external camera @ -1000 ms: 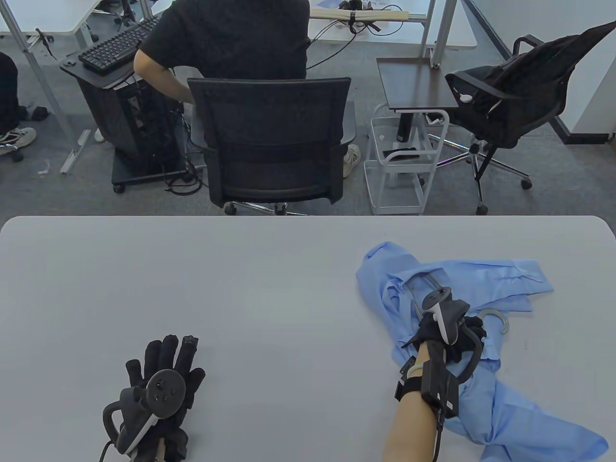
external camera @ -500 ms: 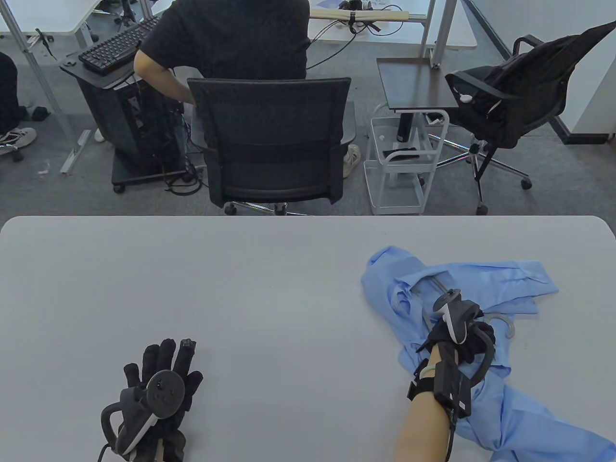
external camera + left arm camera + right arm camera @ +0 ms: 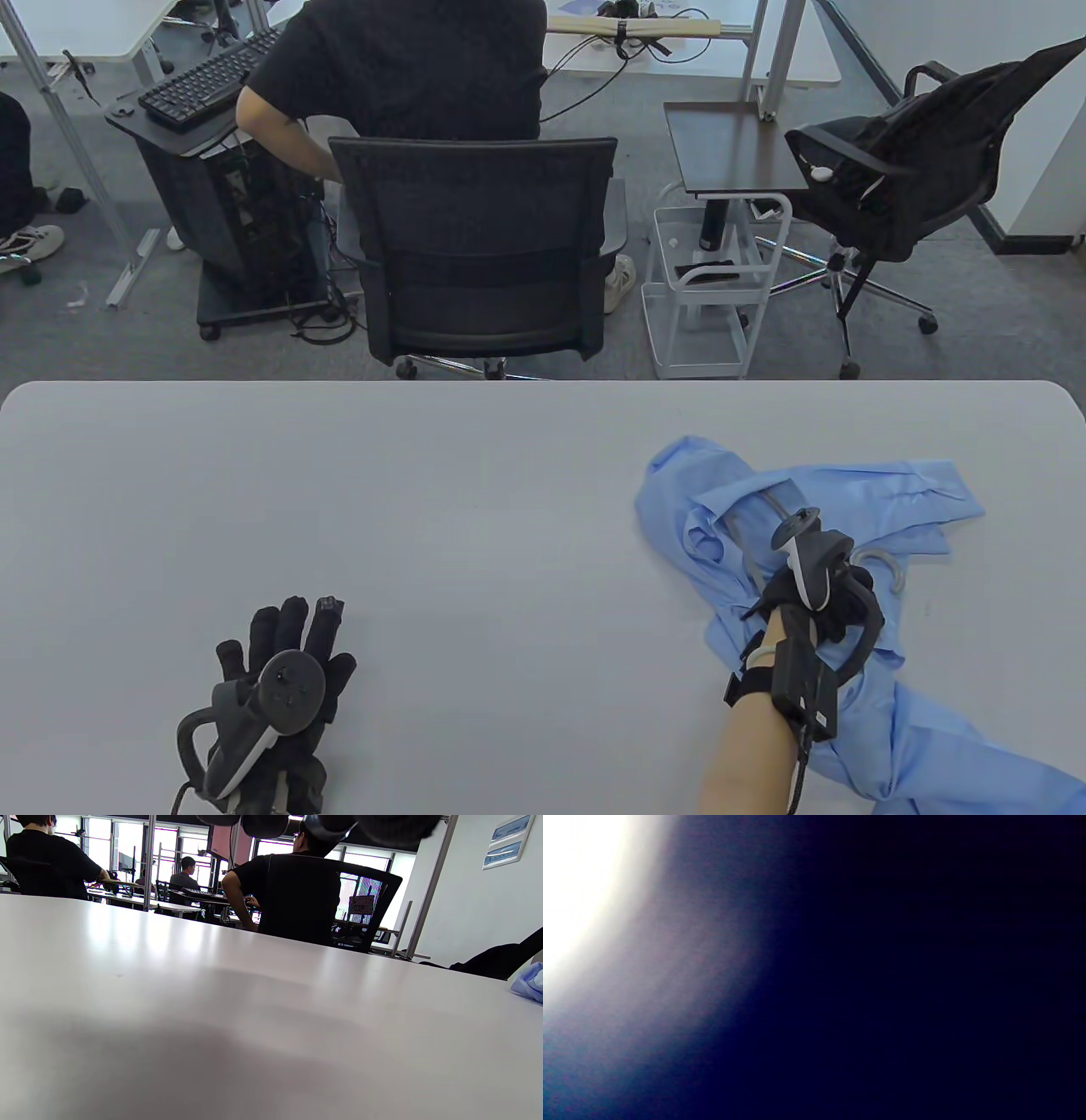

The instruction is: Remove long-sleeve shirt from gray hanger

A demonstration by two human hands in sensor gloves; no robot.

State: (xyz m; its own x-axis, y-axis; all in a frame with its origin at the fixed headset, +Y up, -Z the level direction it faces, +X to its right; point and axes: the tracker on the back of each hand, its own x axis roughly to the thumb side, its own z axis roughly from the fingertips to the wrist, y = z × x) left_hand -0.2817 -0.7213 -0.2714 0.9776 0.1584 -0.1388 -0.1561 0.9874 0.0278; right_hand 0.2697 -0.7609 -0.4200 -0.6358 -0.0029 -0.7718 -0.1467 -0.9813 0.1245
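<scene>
A light blue long-sleeve shirt (image 3: 848, 501) lies crumpled on the right of the white table (image 3: 424, 492). The gray hanger (image 3: 751, 531) is still inside it; its bars show in the open neck and its hook (image 3: 887, 567) sticks out to the right. My right hand (image 3: 836, 604) is curled on top of the shirt at the base of the hook and seems to grip the hanger there. My left hand (image 3: 288, 645) rests flat on the table at the front left, fingers spread, holding nothing. The right wrist view is dark, covered by cloth. A shirt corner (image 3: 530, 982) shows in the left wrist view.
A person sits on a black office chair (image 3: 475, 246) just beyond the table's far edge. A white wire cart (image 3: 704, 289) and a second black chair (image 3: 899, 178) stand further right. One shirt sleeve (image 3: 950, 755) trails toward the front right corner.
My right hand has moved a little to the right and toward me, dragging the shirt and hanger along. My left hand has barely shifted.
</scene>
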